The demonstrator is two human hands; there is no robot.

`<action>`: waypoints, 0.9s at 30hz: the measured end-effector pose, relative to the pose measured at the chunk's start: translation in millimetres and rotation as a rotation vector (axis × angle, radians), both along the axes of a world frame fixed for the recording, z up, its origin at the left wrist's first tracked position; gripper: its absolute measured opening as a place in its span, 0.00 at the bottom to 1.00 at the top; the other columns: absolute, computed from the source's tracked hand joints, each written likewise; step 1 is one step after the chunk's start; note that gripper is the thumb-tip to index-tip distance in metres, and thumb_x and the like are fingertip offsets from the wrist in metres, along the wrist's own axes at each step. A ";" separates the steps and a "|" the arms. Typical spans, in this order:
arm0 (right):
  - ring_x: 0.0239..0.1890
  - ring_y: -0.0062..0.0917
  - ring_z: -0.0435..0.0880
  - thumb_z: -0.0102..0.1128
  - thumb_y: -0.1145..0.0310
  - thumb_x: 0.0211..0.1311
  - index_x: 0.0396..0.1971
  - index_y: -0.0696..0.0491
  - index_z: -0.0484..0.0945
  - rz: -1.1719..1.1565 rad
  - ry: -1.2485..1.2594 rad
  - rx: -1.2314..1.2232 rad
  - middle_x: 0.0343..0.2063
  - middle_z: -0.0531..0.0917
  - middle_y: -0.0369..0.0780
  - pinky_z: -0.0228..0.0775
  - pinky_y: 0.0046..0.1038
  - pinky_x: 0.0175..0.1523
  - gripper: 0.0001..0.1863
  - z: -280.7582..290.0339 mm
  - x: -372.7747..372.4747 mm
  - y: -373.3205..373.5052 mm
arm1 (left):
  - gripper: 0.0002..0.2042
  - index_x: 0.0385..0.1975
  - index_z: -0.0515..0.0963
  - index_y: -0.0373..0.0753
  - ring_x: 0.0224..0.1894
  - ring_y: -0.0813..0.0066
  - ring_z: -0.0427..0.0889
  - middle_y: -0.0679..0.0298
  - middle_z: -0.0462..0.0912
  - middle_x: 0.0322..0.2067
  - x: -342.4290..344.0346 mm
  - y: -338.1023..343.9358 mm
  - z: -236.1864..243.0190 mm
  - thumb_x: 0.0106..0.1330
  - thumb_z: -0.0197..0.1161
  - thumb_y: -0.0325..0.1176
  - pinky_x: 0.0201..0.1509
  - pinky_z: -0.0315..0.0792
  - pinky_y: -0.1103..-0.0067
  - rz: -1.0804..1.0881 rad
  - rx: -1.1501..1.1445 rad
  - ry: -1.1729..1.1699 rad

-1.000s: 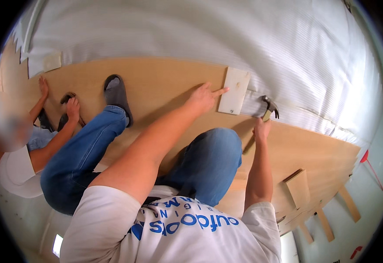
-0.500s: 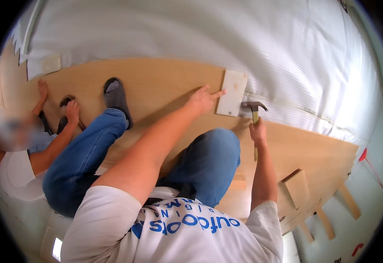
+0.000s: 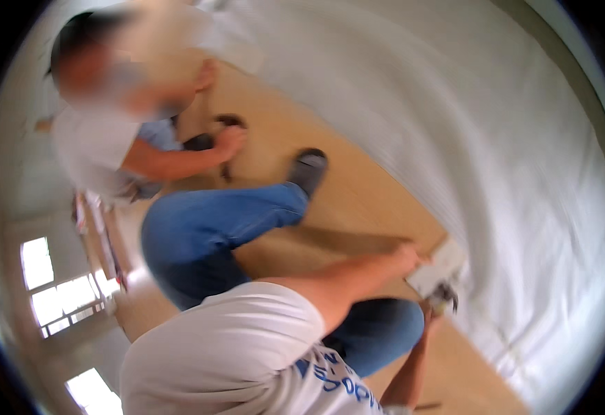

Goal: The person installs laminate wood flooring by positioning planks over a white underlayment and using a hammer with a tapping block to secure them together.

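My left hand [image 3: 406, 257] rests at the near edge of a pale flat block [image 3: 442, 264], a finger stretched out toward it; motion blurs the picture. The block lies at the seam between the wood-coloured floorboards [image 3: 358, 187] and the silvery underlay sheet. Close beside it, my right hand [image 3: 428, 312] is closed round the handle of a claw hammer [image 3: 445, 296]. The hammer's head is right by the block's near corner; whether they touch, I cannot tell. My knee partly covers the right forearm.
Silvery underlay [image 3: 510, 194] spreads across the right side. At upper left, a co-worker [image 3: 102, 149] crouches, one hand holding a dark-headed tool [image 3: 230, 122]. Another pale block [image 3: 240, 55] lies near their other hand. My shoe [image 3: 308, 173] stands on the boards. Windows [image 3: 67, 297] are at far left.
The whole view has swung leftward, bringing the co-worker and windows further into the picture. The hammer's head has come nearer the block's near corner. My left hand stays by the block.
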State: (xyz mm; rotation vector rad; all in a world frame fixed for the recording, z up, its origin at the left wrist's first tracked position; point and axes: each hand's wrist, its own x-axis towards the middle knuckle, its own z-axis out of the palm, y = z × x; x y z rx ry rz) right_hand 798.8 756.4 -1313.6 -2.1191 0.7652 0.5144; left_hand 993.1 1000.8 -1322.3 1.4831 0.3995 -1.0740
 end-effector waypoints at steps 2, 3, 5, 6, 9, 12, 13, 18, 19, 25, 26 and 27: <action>0.50 0.42 0.82 0.58 0.69 0.65 0.61 0.61 0.67 0.097 0.188 -0.161 0.50 0.81 0.52 0.73 0.40 0.55 0.26 18.9 0.4 -6.2 | 0.24 0.67 0.64 0.36 0.60 0.56 0.73 0.48 0.75 0.58 -3.3 7.2 -9.5 0.77 0.54 0.41 0.61 0.72 0.66 -0.443 0.208 -0.266; 0.43 0.42 0.83 0.59 0.67 0.64 0.59 0.62 0.69 0.128 0.352 -0.221 0.44 0.83 0.51 0.75 0.41 0.50 0.26 42.3 17.6 6.4 | 0.24 0.68 0.64 0.38 0.62 0.58 0.72 0.49 0.74 0.60 -16.8 19.9 -24.3 0.77 0.53 0.41 0.63 0.70 0.67 -0.985 0.442 -0.637; 0.40 0.43 0.83 0.59 0.65 0.64 0.56 0.63 0.70 -0.006 0.137 -0.298 0.40 0.83 0.52 0.75 0.42 0.47 0.25 36.2 -0.5 -10.8 | 0.24 0.70 0.62 0.42 0.65 0.60 0.70 0.52 0.73 0.63 -15.2 0.0 -24.1 0.78 0.50 0.42 0.67 0.67 0.68 -1.367 0.547 -0.887; 0.39 0.43 0.83 0.59 0.64 0.64 0.55 0.63 0.71 -0.061 0.031 -0.312 0.38 0.84 0.53 0.75 0.43 0.46 0.24 27.0 -4.1 -14.9 | 0.24 0.71 0.62 0.44 0.67 0.62 0.69 0.53 0.72 0.64 -14.1 4.8 -31.5 0.78 0.49 0.42 0.69 0.65 0.69 -1.559 0.672 -1.040; 0.36 0.40 0.83 0.60 0.63 0.63 0.50 0.63 0.73 -0.031 0.057 -0.250 0.33 0.82 0.51 0.74 0.42 0.44 0.21 19.1 13.4 20.0 | 0.24 0.73 0.61 0.48 0.70 0.64 0.66 0.56 0.69 0.67 -15.7 -0.1 -40.4 0.79 0.47 0.43 0.73 0.61 0.70 -2.315 1.057 -1.767; 0.35 0.41 0.83 0.61 0.63 0.62 0.49 0.62 0.73 0.079 0.066 -0.256 0.33 0.82 0.51 0.74 0.43 0.42 0.21 11.8 10.8 3.9 | 0.24 0.73 0.60 0.52 0.71 0.64 0.65 0.56 0.68 0.68 5.3 -7.0 -14.5 0.79 0.47 0.43 0.73 0.59 0.70 -2.712 1.291 -2.030; 0.34 0.43 0.83 0.61 0.63 0.62 0.49 0.62 0.73 0.126 0.121 -0.219 0.33 0.82 0.52 0.74 0.44 0.42 0.21 20.4 6.7 3.4 | 0.24 0.73 0.60 0.54 0.71 0.64 0.65 0.57 0.68 0.68 -10.8 7.2 -22.6 0.78 0.47 0.43 0.74 0.59 0.70 -2.312 1.044 -1.556; 0.35 0.46 0.82 0.61 0.65 0.62 0.50 0.61 0.73 -0.198 0.088 -0.252 0.34 0.82 0.53 0.74 0.45 0.42 0.21 -17.4 -9.6 -46.1 | 0.24 0.72 0.57 0.62 0.72 0.64 0.63 0.58 0.66 0.70 8.2 -14.3 3.4 0.78 0.48 0.42 0.74 0.57 0.71 -1.419 0.487 -0.790; 0.38 0.46 0.82 0.61 0.66 0.61 0.50 0.61 0.73 -0.183 -0.068 -0.168 0.36 0.82 0.53 0.73 0.44 0.44 0.21 -38.9 -14.7 -70.0 | 0.25 0.72 0.56 0.64 0.72 0.64 0.63 0.59 0.65 0.70 22.3 -26.1 13.8 0.78 0.48 0.42 0.74 0.57 0.71 -1.399 0.482 -0.817; 0.44 0.43 0.81 0.61 0.66 0.60 0.51 0.62 0.73 -0.006 0.087 -0.152 0.42 0.82 0.51 0.72 0.41 0.51 0.22 14.0 -21.0 -16.3 | 0.27 0.72 0.53 0.74 0.73 0.64 0.61 0.61 0.63 0.72 -10.8 12.9 -0.4 0.77 0.49 0.40 0.75 0.54 0.72 -1.270 0.443 -0.548; 0.43 0.43 0.82 0.61 0.66 0.60 0.51 0.61 0.74 -0.042 0.009 -0.175 0.41 0.83 0.50 0.72 0.41 0.50 0.22 23.6 -18.7 3.4 | 0.28 0.72 0.52 0.76 0.74 0.64 0.61 0.61 0.62 0.72 -18.9 22.6 -4.7 0.76 0.49 0.40 0.75 0.54 0.72 -1.243 0.442 -0.494; 0.42 0.41 0.84 0.59 0.67 0.59 0.54 0.62 0.73 -0.205 0.143 -0.071 0.40 0.84 0.51 0.74 0.40 0.47 0.24 29.5 -10.1 23.0 | 0.29 0.72 0.51 0.77 0.74 0.64 0.61 0.62 0.62 0.73 -29.9 33.6 -9.2 0.76 0.49 0.40 0.75 0.54 0.73 -1.218 0.447 -0.437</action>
